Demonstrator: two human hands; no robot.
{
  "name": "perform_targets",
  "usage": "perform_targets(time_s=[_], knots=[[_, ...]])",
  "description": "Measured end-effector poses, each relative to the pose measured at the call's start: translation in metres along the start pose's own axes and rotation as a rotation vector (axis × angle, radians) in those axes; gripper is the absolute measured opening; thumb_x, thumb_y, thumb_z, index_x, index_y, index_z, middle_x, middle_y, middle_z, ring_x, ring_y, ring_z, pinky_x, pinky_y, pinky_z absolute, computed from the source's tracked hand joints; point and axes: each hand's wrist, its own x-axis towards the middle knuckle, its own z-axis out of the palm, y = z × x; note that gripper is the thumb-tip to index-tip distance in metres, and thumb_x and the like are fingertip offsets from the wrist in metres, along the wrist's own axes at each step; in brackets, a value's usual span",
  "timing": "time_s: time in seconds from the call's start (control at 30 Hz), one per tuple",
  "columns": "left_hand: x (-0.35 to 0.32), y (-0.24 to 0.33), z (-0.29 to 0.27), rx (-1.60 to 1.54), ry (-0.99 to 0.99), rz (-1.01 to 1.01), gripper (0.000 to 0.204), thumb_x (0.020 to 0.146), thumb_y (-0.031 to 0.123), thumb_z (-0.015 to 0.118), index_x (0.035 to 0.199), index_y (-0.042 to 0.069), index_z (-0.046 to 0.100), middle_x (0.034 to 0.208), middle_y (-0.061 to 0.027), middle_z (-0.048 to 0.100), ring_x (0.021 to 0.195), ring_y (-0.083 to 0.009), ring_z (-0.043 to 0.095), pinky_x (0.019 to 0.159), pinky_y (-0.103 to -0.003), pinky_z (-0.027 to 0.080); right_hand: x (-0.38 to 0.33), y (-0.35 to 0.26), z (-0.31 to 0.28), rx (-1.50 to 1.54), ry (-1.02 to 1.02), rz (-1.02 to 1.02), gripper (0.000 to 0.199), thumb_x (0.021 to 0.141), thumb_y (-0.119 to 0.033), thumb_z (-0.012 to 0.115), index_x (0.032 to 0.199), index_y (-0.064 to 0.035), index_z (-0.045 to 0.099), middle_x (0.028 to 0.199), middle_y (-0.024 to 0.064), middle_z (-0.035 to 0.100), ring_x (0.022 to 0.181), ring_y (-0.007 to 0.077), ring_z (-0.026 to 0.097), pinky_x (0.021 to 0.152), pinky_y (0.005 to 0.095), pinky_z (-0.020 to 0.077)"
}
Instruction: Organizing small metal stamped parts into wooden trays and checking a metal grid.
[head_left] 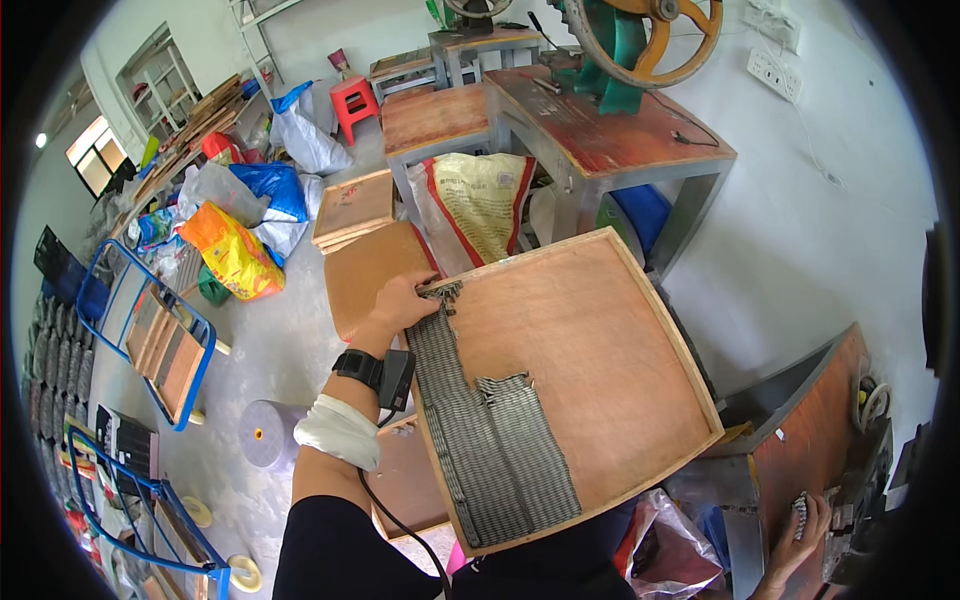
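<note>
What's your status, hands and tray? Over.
Left hand at far left corner of wooden tray. Right hand holding small grey pieces, off tray. Grey rows part-fill tray; jumbled pieces by left hand.

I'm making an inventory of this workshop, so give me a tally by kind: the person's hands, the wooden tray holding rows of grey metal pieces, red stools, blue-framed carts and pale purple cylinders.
Hands: 2
Wooden tray: 1
Red stool: 1
Blue-framed carts: 2
Pale purple cylinder: 1
Total: 7
</note>
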Motion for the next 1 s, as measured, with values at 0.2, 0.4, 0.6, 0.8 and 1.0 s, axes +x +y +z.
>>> perform_targets(time_s=[0.2, 0.4, 0.6, 0.8, 1.0], knots=[[0.003, 0.015, 0.009, 0.14, -0.031, 0.219, 0.049, 0.061, 0.024, 0.066, 0.107, 0.006, 0.06, 0.097, -0.0149, 0.062, 0.091, -0.0304, 0.059, 0.081, -0.036, 0.046, 0.047, -0.103, 0.019, 0.183, -0.152, -0.248, 0.021, 0.07, 0.004, 0.056, 0.091, 0.0023, 0.055, 0.1, 0.0154, 0.05, 0.099, 0.0335, 0.047, 0.087, 0.0408, 0.0362], [0.01, 0.042, 0.009, 0.27, -0.017, -0.08, 0.05, 0.065, 0.028, 0.068, 0.109, 0.007, 0.058, 0.098, -0.0161, 0.062, 0.091, -0.0323, 0.058, 0.081, -0.037, 0.046, 0.056, -0.144, 0.029, 0.292, -0.22, -0.297, 0.028, 0.062, 0.007, 0.058, 0.089, 0.0016, 0.055, 0.096, 0.0149, 0.05, 0.094, 0.032, 0.048, 0.082, 0.0384, 0.0393], [0.009, 0.025, 0.016, 0.159, 0.127, 0.429, 0.043, 0.072, 0.022, 0.068, 0.108, 0.001, 0.058, 0.095, -0.0164, 0.062, 0.087, -0.0298, 0.06, 0.077, -0.035, 0.047, 0.046, -0.131, 0.027, 0.266, -0.276, -0.318, 0.027, 0.061, 0.007, 0.059, 0.087, 0.0016, 0.054, 0.093, 0.015, 0.049, 0.091, 0.0324, 0.048, 0.08, 0.039, 0.0397], [0.009, -0.019, -0.008, -0.074, 0.134, 0.03, 0.034, 0.078, 0.011, 0.063, 0.108, -0.002, 0.057, 0.094, -0.0137, 0.063, 0.081, -0.0185, 0.061, 0.073, -0.028, 0.048, 0.058, -0.148, 0.029, 0.323, -0.269, -0.344, 0.026, 0.06, 0.006, 0.059, 0.085, 0.0014, 0.055, 0.091, 0.0151, 0.05, 0.09, 0.0328, 0.048, 0.08, 0.0396, 0.0397], [0.001, -0.041, -0.025, -0.326, -0.128, -0.109, 0.031, 0.078, 0.012, 0.066, 0.104, -0.005, 0.06, 0.088, -0.0096, 0.065, 0.077, -0.0133, 0.061, 0.072, -0.025, 0.049, 0.099, -0.226, 0.086, 0.54, -0.38, -0.581, 0.026, 0.056, -0.001, 0.068, 0.081, -0.0022, 0.061, 0.084, 0.0126, 0.057, 0.08, 0.0312, 0.054, 0.069, 0.0383, 0.0441]])
